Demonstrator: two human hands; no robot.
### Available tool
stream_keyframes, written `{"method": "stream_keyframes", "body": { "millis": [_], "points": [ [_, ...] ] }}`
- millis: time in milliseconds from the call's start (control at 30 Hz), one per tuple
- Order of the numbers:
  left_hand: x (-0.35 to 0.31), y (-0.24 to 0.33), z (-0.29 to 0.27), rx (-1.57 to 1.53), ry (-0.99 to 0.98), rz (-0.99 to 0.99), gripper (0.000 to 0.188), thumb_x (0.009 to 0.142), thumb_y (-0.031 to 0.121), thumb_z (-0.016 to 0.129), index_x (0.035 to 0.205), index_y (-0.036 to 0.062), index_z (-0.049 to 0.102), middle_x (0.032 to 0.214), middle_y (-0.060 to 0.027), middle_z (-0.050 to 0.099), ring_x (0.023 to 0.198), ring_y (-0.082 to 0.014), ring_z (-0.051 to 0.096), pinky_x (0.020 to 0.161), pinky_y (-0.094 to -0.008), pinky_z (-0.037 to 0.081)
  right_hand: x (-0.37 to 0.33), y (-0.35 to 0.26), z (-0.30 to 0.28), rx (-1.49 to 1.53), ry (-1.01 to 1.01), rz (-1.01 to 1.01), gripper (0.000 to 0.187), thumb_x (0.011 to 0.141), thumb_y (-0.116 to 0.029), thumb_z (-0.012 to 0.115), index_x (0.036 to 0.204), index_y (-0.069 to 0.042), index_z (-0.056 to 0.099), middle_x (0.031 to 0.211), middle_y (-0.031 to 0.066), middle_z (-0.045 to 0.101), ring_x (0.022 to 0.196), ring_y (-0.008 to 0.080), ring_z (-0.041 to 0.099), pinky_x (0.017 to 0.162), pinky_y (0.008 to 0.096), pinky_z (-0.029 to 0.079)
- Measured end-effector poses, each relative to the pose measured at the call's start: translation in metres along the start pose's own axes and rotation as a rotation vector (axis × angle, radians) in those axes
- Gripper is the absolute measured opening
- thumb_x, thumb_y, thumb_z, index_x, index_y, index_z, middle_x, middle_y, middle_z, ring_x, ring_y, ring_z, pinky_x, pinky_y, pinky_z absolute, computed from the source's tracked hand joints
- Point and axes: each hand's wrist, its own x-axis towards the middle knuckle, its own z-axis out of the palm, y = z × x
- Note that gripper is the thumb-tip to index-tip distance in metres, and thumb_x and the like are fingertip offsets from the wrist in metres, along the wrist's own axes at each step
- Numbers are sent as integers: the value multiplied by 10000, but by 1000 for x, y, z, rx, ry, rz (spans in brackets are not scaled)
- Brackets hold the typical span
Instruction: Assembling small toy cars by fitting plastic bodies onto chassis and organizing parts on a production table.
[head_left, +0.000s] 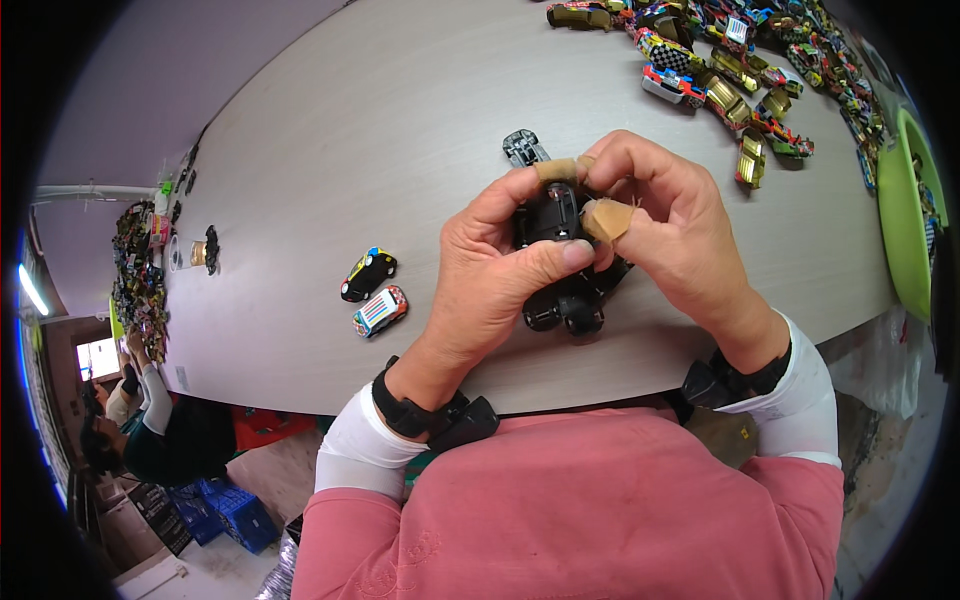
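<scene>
Step in hand: black toy car held between both hands above tabletop near edge, apparently being assembled.
Left hand closed on car body; right hand pinched on top, fingertips taped.
Next move judged: fine fingertip pressure, car kept steady.
Loose chassis just beyond grip; two finished cars left of grip; car pile far right.
Open room: bare tabletop ahead-left.
</scene>
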Motion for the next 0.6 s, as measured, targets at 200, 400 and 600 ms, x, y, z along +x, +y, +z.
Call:
{"method": "stream_keyframes", "body": {
  "millis": [200, 400, 600],
  "points": [
    [0, 2, 0, -9, -14, -42, 462, 738, -28, 705, 1174, -26, 550, 889, -85, 643, 779, -147, 628, 748, -278, 522, 1, -1, 1, 120, -6, 38, 48, 818, -42, 559, 853, -12, 545, 757, 4, 551, 627, 39, 534, 532, 193, 470],
    [0, 0, 0, 8, -9, -60, 465, 730, -32, 710, 1169, -27, 554, 907, -81, 640, 799, -142, 630, 750, -272, 526, 0, 2, 2, 37, 19, -5, 53, 800, -8, 568, 843, -8, 539, 738, -4, 542, 613, 27, 516, 524, 188, 453],
    [0, -5, -5, 80, -19, -13, 453, 713, -32, 723, 1144, -16, 582, 974, -53, 608, 903, -123, 591, 795, -265, 505, -1, 5, 0, -101, 22, -67, 54, 772, 18, 564, 798, -5, 523, 738, -8, 522, 608, 15, 509, 509, 183, 422]
  ]
}}
